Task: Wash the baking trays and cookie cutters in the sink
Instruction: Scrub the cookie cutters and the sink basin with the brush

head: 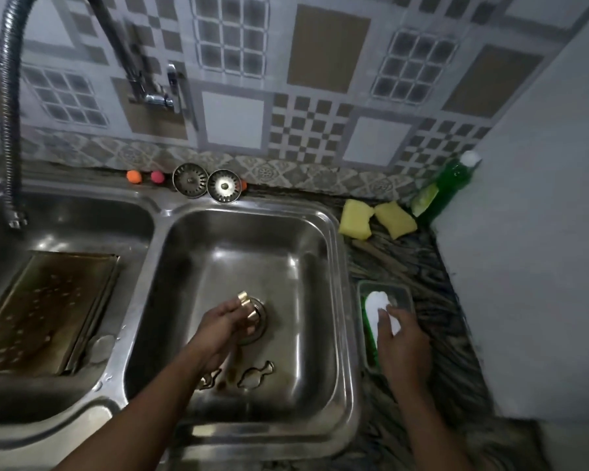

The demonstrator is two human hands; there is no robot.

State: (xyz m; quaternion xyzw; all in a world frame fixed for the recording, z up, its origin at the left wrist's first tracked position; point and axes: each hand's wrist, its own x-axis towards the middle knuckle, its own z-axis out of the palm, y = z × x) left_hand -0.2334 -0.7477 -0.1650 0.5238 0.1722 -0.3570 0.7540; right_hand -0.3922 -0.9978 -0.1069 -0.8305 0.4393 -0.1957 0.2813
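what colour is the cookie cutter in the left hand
The cookie cutter is shiny gold, best seen in the head view.
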